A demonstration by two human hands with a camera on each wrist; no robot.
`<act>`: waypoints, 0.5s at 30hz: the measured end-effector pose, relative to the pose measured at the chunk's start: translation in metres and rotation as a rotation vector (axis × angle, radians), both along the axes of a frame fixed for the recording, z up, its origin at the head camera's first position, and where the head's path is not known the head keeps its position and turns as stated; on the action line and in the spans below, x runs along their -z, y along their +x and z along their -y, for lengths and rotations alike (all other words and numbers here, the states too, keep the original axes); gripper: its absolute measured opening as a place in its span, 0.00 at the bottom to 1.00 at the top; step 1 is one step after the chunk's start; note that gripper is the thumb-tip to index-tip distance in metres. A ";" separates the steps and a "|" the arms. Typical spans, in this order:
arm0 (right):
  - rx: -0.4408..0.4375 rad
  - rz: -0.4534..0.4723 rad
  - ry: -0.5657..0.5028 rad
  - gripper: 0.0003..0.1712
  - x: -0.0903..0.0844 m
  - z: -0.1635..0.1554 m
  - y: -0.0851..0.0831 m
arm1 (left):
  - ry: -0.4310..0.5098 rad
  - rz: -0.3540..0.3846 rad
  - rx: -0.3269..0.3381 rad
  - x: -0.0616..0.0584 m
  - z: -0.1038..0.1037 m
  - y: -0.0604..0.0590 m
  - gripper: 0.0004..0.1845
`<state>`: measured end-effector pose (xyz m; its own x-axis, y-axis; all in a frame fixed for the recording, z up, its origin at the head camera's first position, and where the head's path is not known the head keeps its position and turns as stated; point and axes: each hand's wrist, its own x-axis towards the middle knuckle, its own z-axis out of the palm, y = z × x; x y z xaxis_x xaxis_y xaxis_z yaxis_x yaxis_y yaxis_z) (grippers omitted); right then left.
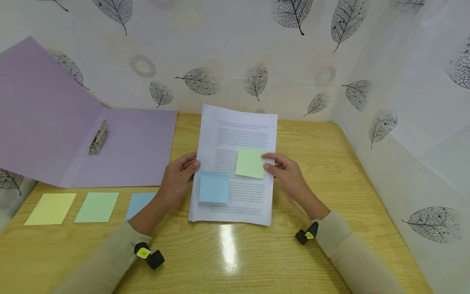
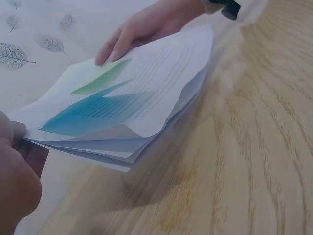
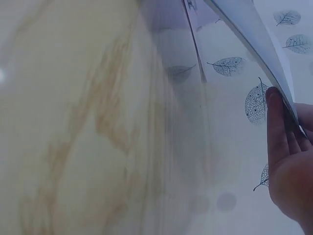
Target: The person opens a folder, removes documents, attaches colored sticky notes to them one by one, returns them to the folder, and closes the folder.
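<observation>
A stack of printed paper sheets (image 1: 242,134) lies in the middle of the wooden table (image 1: 330,163), with a green sticky note (image 1: 250,162) and a blue sticky note (image 1: 214,187) on its top page. My left hand (image 1: 191,165) pinches the stack's left edge. My right hand (image 1: 271,162) pinches the right edge, thumb on top beside the green note. In the left wrist view the stack (image 2: 161,83) is raised off the table, its sheets fanning apart, and the left hand (image 2: 17,147) holds its near corner. In the right wrist view the right hand's fingers (image 3: 281,142) lie under the paper edge (image 3: 254,39).
An open purple folder (image 1: 132,151) with a metal clip (image 1: 98,138) lies at the left, its cover leaning on the wall. Yellow (image 1: 50,208), green (image 1: 97,207) and blue (image 1: 141,203) note pads sit in a row at the front left. Leaf-patterned walls enclose the table at back and right.
</observation>
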<state>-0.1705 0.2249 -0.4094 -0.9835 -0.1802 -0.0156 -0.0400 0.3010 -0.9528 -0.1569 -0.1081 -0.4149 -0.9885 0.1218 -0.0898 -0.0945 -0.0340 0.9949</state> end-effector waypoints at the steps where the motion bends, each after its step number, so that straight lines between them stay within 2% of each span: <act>1: -0.001 -0.005 -0.005 0.21 -0.001 0.001 0.000 | -0.005 0.004 -0.003 -0.001 0.001 0.000 0.25; 6: 0.030 -0.024 -0.034 0.21 -0.002 0.008 0.002 | -0.030 0.001 0.015 -0.006 0.008 0.003 0.27; 9: 0.064 -0.038 -0.083 0.21 -0.002 0.012 0.004 | -0.049 -0.043 0.044 -0.009 0.019 0.006 0.27; 12: 0.092 -0.049 -0.157 0.21 -0.004 0.014 0.007 | -0.051 -0.135 0.033 -0.012 0.040 0.013 0.26; 15: 0.103 -0.066 -0.208 0.19 -0.009 0.013 0.008 | -0.099 -0.274 -0.068 -0.016 0.073 0.019 0.23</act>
<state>-0.1623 0.2114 -0.4006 -0.9945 -0.0716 0.0764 -0.0836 0.1040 -0.9911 -0.1374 -0.1808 -0.3984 -0.9832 0.0585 0.1730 0.1768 0.0679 0.9819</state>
